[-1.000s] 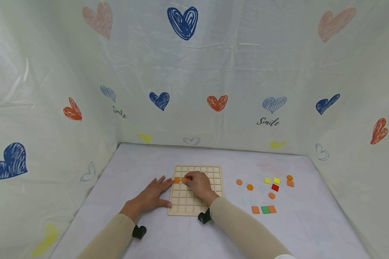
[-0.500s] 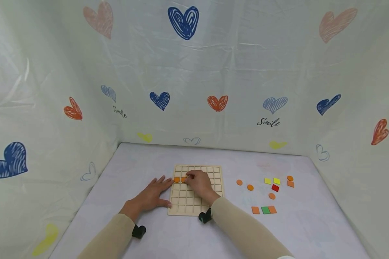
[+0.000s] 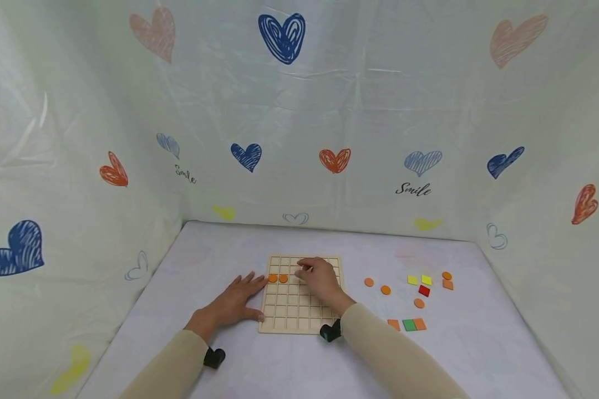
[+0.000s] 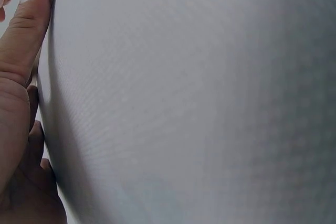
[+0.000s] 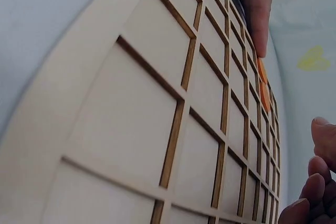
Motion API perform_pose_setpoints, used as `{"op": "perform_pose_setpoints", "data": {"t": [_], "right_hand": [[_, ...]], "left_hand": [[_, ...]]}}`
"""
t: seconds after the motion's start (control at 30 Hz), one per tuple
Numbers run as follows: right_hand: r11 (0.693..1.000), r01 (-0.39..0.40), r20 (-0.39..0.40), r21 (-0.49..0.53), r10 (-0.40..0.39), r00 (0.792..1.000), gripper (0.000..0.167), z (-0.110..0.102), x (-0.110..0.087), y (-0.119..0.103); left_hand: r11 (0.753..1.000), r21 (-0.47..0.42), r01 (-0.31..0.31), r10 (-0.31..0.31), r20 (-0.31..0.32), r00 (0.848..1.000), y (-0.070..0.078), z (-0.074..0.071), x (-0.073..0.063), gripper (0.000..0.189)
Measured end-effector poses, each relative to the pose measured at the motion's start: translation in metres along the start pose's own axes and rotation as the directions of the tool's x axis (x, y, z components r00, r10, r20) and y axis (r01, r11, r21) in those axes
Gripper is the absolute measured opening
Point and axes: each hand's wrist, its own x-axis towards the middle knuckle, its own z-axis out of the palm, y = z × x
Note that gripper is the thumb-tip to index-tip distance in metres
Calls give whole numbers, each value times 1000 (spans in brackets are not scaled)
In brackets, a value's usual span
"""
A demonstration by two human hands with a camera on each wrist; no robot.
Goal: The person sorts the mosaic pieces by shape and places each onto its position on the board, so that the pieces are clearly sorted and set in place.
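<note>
A wooden grid board point(image 3: 282, 307) lies flat on the table. Two orange discs point(image 3: 283, 279) sit side by side in cells at its left edge; the same orange discs point(image 5: 264, 97) show in the right wrist view. My left hand point(image 3: 232, 302) lies with fingers spread along the board's left side, the thumb touching its edge. Above the board, just right of the discs, hovers my right hand point(image 3: 321, 280), thumb and forefinger apart and nothing seen between them. In the right wrist view, the right hand's fingers point(image 5: 323, 142) stand away from the board.
Right of the board lie loose orange discs point(image 3: 385, 290), yellow squares point(image 3: 412, 280), a red square point(image 3: 424, 291), a green square point(image 3: 409, 325) and several orange squares point(image 3: 419, 323). A heart-printed curtain point(image 3: 299, 100) hangs around the table's back and sides.
My right hand has let go of the second orange disc, leaving it in its cell, and has moved slightly right with its fingers parting. The left hand has stayed put.
</note>
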Motion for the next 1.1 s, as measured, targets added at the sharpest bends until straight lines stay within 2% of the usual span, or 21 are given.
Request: {"op": "perform_pose_setpoints", "data": {"t": [0.27, 0.57, 1.1], "right_hand": [[1000, 24, -1, -6, -24, 1000, 31, -20, -8, 8], [999, 36, -9, 35, -36, 999, 33, -42, -16, 15], [999, 27, -55, -25, -28, 998, 35, -89, -26, 38]], "left_hand": [[1000, 13, -2, 2, -1, 1000, -1, 0, -1, 102], [1000, -5, 23, -23, -4, 1000, 2, 1, 0, 101], [999, -8, 33, -33, -8, 999, 7, -1, -2, 101]]}}
